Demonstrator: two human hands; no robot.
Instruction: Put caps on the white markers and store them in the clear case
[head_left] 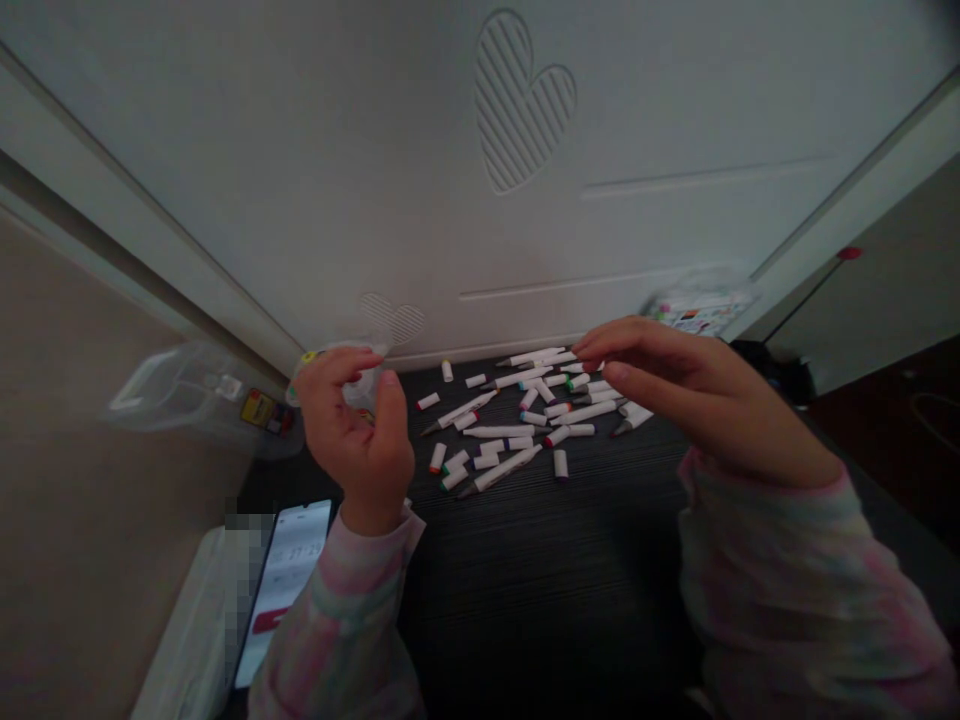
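While our left hand (356, 430) hangs at the left of the pens (501, 471), half open, its fingers curled and its thumb set apart from them, our right hand (675, 385) is held over their right end. Its fingers stretch out close together, the thumb below them across a narrow gap. We see nothing held in either hand. Whether the right fingertips touch a pen, we cannot tell.

The pens lie scattered on the black table (525, 590), near the white panel (375, 150), and several show bare grey tips. Among them we see loose white caps (561, 465), some with red, green or purple ends; a yellow-ended one lies at the back. By our left sleeve (330, 620) we have a lit phone (289, 560), beside a white case (187, 620). Left of our left hand is a clear tub (187, 395); behind our right hand, a printed pack (705, 305). A ridged heart (521, 100) marks the panel.
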